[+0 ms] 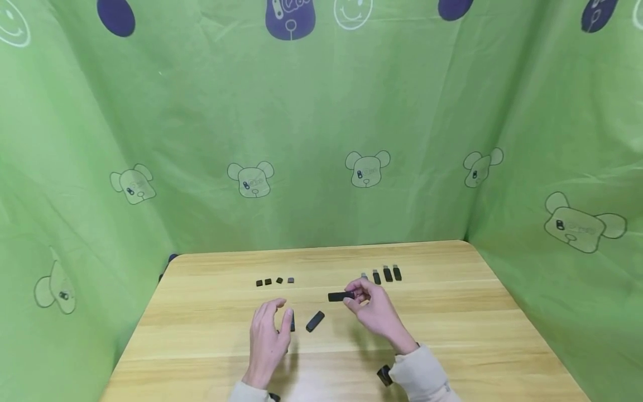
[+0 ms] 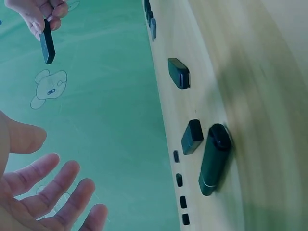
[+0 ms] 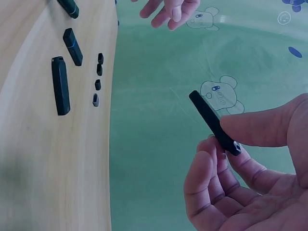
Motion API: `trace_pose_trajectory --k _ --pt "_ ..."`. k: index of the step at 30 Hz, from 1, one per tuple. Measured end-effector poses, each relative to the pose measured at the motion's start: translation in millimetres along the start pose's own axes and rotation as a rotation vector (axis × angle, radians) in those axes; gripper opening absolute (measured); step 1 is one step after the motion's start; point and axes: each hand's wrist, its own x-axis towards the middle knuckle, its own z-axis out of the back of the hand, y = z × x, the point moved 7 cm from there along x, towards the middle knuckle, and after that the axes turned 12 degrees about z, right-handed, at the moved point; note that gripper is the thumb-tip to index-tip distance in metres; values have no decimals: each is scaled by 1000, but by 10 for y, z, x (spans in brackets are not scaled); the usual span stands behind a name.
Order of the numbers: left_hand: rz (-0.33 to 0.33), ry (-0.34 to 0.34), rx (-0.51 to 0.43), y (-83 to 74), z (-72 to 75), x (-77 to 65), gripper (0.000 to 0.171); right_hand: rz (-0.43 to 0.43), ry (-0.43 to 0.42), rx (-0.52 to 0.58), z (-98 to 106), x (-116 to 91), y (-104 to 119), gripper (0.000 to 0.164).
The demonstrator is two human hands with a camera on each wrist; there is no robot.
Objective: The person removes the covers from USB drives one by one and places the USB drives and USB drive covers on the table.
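In the head view my right hand (image 1: 374, 310) pinches a black USB stick (image 1: 339, 296) at one end, raised over the table. The right wrist view shows that USB stick (image 3: 207, 113) between thumb and fingertips, its free end pointing away from the hand. My left hand (image 1: 268, 338) hovers over the table with fingers spread and loosely bent, holding nothing. Next to it lies a second black stick (image 1: 293, 321), partly hidden by the thumb. Another black stick (image 1: 315, 321) lies at a slant between the hands. The left wrist view shows a thicker dark stick (image 2: 214, 161) too.
Several small dark caps (image 1: 268, 281) form a row at the back left of the wooden table (image 1: 201, 335). At the back right, several black USB sticks (image 1: 387, 273) stand in line with their metal plugs showing. Green cloth (image 1: 311, 212) surrounds the table's back and sides.
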Motion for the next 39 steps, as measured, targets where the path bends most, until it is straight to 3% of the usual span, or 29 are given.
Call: trace_pose_trajectory --k 13,24,29,39 --pt "-59 -5 -38 -169 19 38 23 9 -4 13 61 -11 123 17" --pt "-214 48 -113 -582 41 122 20 101 -31 -57 116 -32 339 22" --pt "-276 79 -140 -741 21 112 16 131 -39 -39 131 -57 449 29" --pt "-271 171 -157 -850 -47 87 11 134 -16 57 163 -66 608 25"
